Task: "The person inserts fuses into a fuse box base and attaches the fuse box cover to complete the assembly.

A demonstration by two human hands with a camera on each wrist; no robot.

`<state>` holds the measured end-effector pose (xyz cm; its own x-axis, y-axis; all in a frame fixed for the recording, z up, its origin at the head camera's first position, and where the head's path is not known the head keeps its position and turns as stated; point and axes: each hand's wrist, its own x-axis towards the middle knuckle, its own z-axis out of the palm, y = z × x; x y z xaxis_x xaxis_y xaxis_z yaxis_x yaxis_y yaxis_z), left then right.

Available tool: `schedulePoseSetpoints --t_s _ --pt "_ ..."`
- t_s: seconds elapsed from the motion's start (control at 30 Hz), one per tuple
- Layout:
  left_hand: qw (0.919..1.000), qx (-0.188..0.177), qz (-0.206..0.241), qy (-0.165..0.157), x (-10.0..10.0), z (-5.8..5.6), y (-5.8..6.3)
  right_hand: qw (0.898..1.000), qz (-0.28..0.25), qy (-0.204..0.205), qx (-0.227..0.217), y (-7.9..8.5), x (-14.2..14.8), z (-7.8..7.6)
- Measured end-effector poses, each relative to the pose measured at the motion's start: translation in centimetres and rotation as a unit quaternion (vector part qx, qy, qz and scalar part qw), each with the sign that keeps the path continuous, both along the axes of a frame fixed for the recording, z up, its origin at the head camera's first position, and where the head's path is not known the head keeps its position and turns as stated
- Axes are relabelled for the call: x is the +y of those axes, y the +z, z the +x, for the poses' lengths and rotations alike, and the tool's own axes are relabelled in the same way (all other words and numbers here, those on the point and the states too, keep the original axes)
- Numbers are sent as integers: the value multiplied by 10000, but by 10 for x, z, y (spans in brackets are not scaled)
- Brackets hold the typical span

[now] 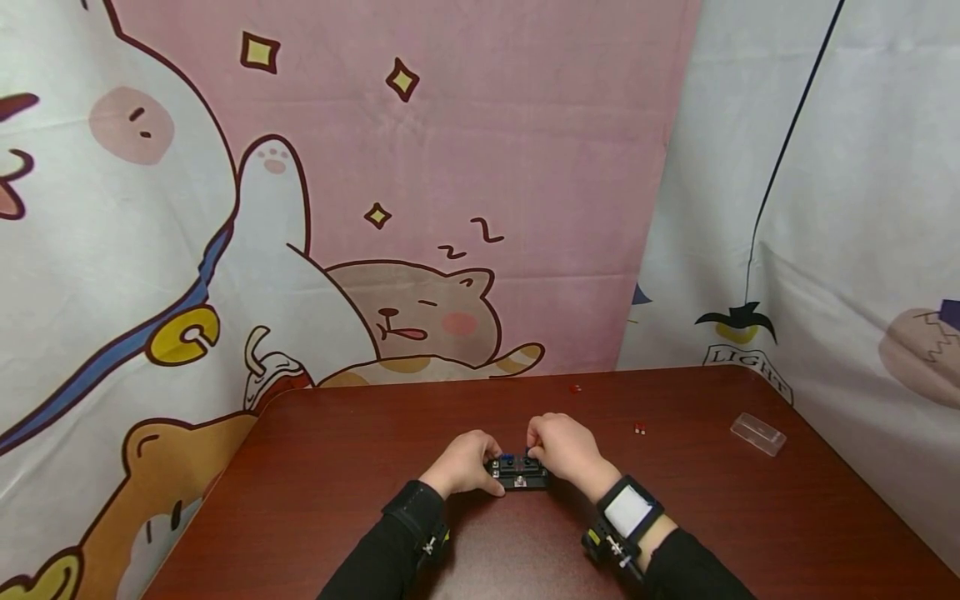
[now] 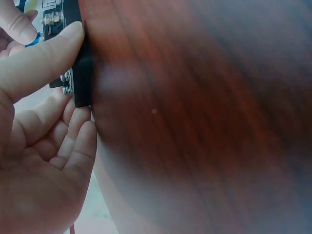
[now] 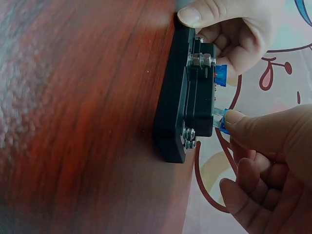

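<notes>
A black fuse block point(image 1: 519, 481) with metal terminal studs stands on the table between both hands. My left hand point(image 1: 467, 465) grips its left end, the thumb on the near side and the fingers at the far side. A blue blade fuse point(image 3: 221, 75) sits in the block near that hand. My right hand point(image 1: 566, 446) pinches a second blue blade fuse point(image 3: 224, 126) between thumb and finger at the block's other end. In the right wrist view its clear prongs show at the block's face; how deep they sit I cannot tell.
Small red fuses point(image 1: 640, 428) lie behind and right of the hands, with another red piece point(image 1: 575, 388) near the back edge. A clear plastic case point(image 1: 758, 434) lies at the right. The brown table point(image 1: 337, 467) meets a printed cloth point(image 1: 525, 208) behind.
</notes>
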<state>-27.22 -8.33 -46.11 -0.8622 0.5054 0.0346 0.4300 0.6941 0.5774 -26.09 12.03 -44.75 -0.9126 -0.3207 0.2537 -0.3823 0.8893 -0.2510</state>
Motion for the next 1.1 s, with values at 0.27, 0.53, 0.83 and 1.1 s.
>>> schedulePoseSetpoints --t_s 0.27,0.53,0.83,1.1 --pt "10000 18 -4 26 0 -1 -2 9999 41 29 104 -1 -2 0" --pt "10000 -2 -24 47 0 -1 -2 9997 97 110 202 -3 -3 1" --pt "10000 37 55 -11 0 -2 -3 9994 81 210 261 -2 -5 1" --pt "10000 44 7 6 0 -3 -5 9995 79 188 230 -1 -6 2"
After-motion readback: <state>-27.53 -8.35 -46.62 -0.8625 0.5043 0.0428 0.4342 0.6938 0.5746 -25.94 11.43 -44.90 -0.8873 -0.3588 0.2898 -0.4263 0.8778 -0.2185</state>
